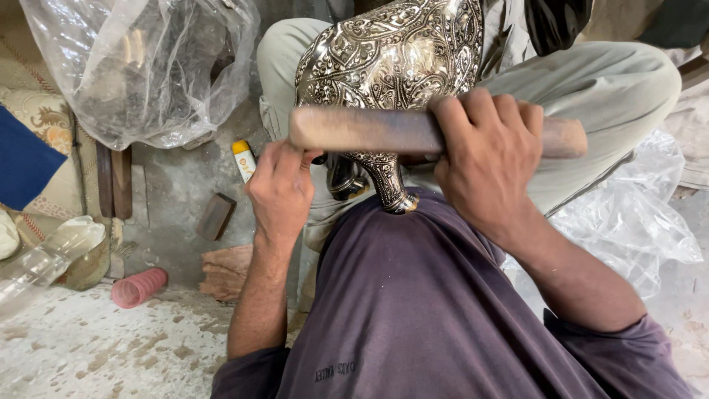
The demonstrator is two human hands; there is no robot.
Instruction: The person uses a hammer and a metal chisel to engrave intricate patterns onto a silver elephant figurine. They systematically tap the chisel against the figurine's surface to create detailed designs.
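Your right hand (491,151) is fisted around the wooden bar (384,131) held level across the engraved metal vessel (391,66); your left hand (281,188), fingers curled, touches the bar's underside.

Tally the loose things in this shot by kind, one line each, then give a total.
Engraved metal vessel: 1
Wooden stick, gripped by the right hand, with the left hand at its other end: 1
Clear plastic bags: 2
Pink ribbed roll: 1
Small wooden block: 1
Yellow-capped tube: 1
Total: 7
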